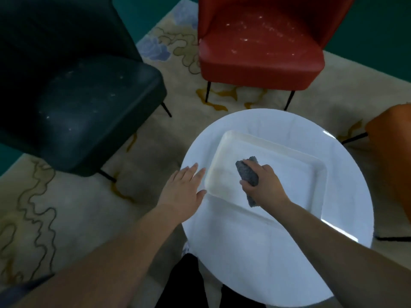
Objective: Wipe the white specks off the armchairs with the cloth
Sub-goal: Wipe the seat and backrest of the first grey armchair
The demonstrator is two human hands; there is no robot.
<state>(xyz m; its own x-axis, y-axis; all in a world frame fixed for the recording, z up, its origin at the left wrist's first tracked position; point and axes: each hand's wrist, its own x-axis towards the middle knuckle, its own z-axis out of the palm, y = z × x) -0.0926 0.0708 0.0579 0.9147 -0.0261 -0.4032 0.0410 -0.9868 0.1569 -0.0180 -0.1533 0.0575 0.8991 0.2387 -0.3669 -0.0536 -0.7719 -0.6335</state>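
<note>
Two bare forearms reach forward over a round white table (255,263). The right hand (264,185) grips the one grey cloth (248,174), its fingers curled round the bunched fabric, above a single white rectangular tray (289,152) that sits on the table. The cloth's long axis runs from near the wrist, where one end hangs below the hand, up and slightly left to the far end, which sticks out past the knuckles. The left hand (184,187) lies flat and holds nothing, its fingers straight and slightly spread, at the table's left edge just beside the tray's near-left corner.

Three armchairs stand around the table on thin black legs. The dark green armchair (89,103) is at left, with faint white specks on its seat. The red armchair (260,50) is farther back, its seat dusted with many white specks. Only a corner of the orange armchair (391,138) shows at the right edge.

All of it stands on a beige rug (66,207) with wavy line patterns, laid over a teal floor (378,41).
</note>
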